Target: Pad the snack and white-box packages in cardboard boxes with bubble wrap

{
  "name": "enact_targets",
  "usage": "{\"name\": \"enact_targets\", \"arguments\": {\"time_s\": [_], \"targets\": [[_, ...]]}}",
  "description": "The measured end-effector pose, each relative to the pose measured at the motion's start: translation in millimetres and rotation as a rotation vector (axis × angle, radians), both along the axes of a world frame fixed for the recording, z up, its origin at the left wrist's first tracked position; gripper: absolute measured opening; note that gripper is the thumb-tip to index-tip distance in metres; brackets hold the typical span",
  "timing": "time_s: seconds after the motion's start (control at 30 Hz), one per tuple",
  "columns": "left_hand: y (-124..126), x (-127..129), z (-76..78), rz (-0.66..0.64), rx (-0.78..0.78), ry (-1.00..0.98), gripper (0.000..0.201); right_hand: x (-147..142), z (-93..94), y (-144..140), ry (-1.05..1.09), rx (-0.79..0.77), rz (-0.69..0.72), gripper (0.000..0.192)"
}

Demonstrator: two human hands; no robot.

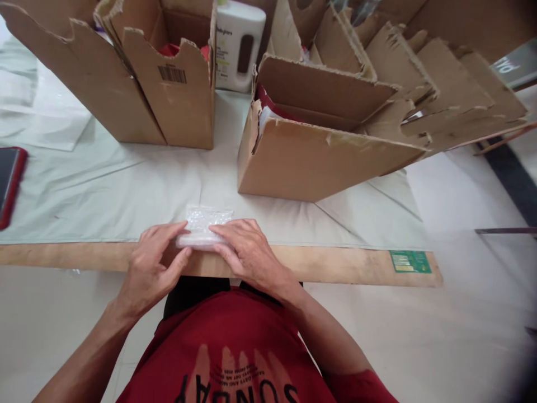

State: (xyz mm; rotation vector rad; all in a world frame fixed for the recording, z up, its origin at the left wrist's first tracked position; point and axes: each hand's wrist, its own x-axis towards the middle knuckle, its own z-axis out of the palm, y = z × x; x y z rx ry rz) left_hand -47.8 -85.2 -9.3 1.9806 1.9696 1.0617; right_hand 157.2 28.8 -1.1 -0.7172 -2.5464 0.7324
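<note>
A small clear plastic packet (203,239), rolled or folded along its near side, lies at the front edge of the table. Its far part is a crinkled, shiny flap spread on the pale cloth. My left hand (156,258) pinches the packet's left end between thumb and fingers. From the other side my right hand (247,249) grips the right end, with its index finger on top and thumb at the near edge. What is inside the packet, if anything, I cannot make out.
Beyond my hands stand open cardboard boxes, one at the left (168,106) and one at the right (289,159). A white bottle (243,47) stands between them. A red-cased phone (10,184) lies far left, near clear plastic sheets (59,112). A wooden strip (335,264) edges the table.
</note>
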Motion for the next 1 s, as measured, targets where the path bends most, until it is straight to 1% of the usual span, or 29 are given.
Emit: {"name": "enact_targets", "arguments": {"time_s": [0.1, 0.13, 0.23, 0.3, 0.37, 0.43, 0.53, 0.6, 0.67, 0.7, 0.73, 0.77, 0.8, 0.83, 0.9, 1.0], "targets": [[13.2, -3.9, -8.2, 0.115, -0.007, 0.013, 0.036, -0.9, 3.2, -2.4, -0.029, 0.113, -0.081, 0.034], [18.6, -5.4, -11.7, 0.144, -0.005, 0.031, 0.035, -2.4, 3.7, -2.8, -0.044, 0.161, -0.078, 0.036], [26.9, -6.9, -17.7, 0.201, 0.016, 0.070, 0.034, -10.1, 2.6, -0.6, -0.124, 0.256, 0.013, 0.036], [21.9, -4.2, -15.6, 0.240, 0.031, 0.041, 0.031, -16.6, 0.1, 4.4, -0.190, 0.268, 0.056, 0.034], [9.4, 1.2, -10.0, 0.301, 0.042, -0.044, 0.031, -21.5, -2.0, 10.9, -0.206, 0.243, 0.043, 0.028], [-5.6, 8.6, -4.4, 0.358, 0.023, -0.163, 0.030, -22.9, -2.2, 15.7, -0.142, 0.165, -0.014, 0.023], [-19.9, 22.2, -1.4, 0.392, -0.061, -0.368, 0.032, -18.1, 2.1, 13.8, 0.067, -0.074, -0.118, 0.021], [-19.4, 31.4, -3.4, 0.378, -0.118, -0.521, 0.039, -12.4, 5.5, 6.0, 0.209, -0.295, -0.155, 0.021], [-13.0, 38.8, -6.9, 0.332, -0.186, -0.682, 0.044, -6.2, 6.4, -4.3, 0.311, -0.526, -0.156, 0.022], [-9.0, 41.5, -8.6, 0.304, -0.219, -0.756, 0.043, -3.0, 5.7, -9.1, 0.340, -0.623, -0.147, 0.022], [-5.0, 43.3, -9.9, 0.279, -0.243, -0.816, 0.041, 0.5, 4.6, -12.7, 0.354, -0.688, -0.138, 0.023], [-1.5, 44.2, -10.7, 0.256, -0.261, -0.853, 0.038, 4.5, 3.5, -14.7, 0.353, -0.709, -0.136, 0.023], [1.5, 44.3, -10.9, 0.234, -0.271, -0.857, 0.035, 9.2, 2.8, -15.0, 0.341, -0.689, -0.143, 0.022], [4.1, 43.8, -10.6, 0.209, -0.270, -0.821, 0.033, 14.7, 3.3, -13.5, 0.323, -0.645, -0.153, 0.022], [8.6, 42.6, -8.2, 0.134, -0.249, -0.651, 0.028, 27.9, 8.7, -6.6, 0.283, -0.544, -0.161, 0.028], [15.9, 44.3, -1.5, -0.025, -0.212, -0.366, 0.017, 48.9, 26.3, 6.3, 0.205, -0.451, -0.087, 0.062]]}}
